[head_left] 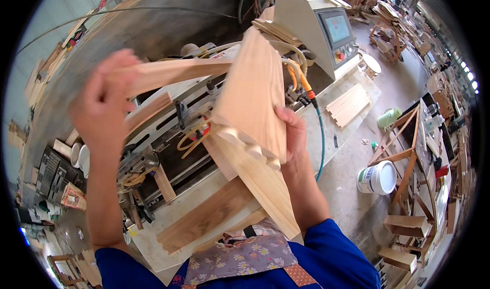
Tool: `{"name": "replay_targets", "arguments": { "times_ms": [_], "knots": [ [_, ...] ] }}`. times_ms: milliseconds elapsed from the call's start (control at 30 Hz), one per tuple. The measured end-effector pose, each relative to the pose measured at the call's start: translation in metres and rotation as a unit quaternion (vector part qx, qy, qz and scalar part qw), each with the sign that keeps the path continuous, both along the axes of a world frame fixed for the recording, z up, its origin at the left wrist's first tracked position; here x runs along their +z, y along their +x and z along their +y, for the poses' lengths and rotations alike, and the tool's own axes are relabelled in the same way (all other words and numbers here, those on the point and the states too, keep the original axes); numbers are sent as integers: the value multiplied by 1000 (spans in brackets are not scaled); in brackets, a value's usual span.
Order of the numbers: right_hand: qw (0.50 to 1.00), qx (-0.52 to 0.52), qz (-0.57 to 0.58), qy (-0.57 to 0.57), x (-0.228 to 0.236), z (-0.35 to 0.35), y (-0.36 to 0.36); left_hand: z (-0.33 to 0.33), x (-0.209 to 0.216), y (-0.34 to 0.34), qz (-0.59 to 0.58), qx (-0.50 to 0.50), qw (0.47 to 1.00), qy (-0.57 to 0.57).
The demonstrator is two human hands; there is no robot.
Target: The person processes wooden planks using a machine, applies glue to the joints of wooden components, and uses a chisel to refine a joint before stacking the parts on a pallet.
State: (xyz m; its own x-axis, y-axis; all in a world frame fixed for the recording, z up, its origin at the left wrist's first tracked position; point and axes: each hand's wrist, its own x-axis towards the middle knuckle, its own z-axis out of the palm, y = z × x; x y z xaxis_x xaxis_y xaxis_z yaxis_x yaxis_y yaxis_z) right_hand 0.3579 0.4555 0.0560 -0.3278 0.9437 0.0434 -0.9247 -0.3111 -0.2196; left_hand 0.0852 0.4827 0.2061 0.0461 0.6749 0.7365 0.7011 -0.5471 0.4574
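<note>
My right hand [294,136] grips the edge of a pale wooden board [252,85] held up over the bench, its thumb on the face. Rounded, scalloped joint cuts run along this board's lower end. A second board [173,73] reaches from behind it to my left hand [104,97], which is raised and blurred, fingers curled about the board's end. Below the scalloped end, another pale board [263,177] slants toward my apron. Whether these boards are joined I cannot tell. A darker board [204,215] lies flat on the bench near me.
Beneath the boards is a machine bed [153,136] with clamps and hoses. A control box with a screen [337,28] stands beyond. An air gun [303,82] with a teal hose hangs by thin wood strips [348,105]. A white bucket [377,179] and wooden boxes [407,225] are right.
</note>
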Motion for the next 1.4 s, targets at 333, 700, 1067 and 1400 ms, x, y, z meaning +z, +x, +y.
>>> {"name": "replay_targets", "arguments": {
  "times_ms": [333, 700, 1067, 1400],
  "knots": [
    [920, 70, 338, 184, -60, -33, 28, 177, -186, -90, -518, -68, 778, -349],
    [921, 37, 323, 213, -75, -61, 39, 191, -193, -30, -145, 16, 873, -466],
    [945, -7, 256, 202, -88, -78, 42, 184, -202, -39, 215, 66, 930, -292],
    [996, 63, -12, 62, -71, -130, 28, -54, -41, 110, 374, -408, 833, -2]
  ]
}}
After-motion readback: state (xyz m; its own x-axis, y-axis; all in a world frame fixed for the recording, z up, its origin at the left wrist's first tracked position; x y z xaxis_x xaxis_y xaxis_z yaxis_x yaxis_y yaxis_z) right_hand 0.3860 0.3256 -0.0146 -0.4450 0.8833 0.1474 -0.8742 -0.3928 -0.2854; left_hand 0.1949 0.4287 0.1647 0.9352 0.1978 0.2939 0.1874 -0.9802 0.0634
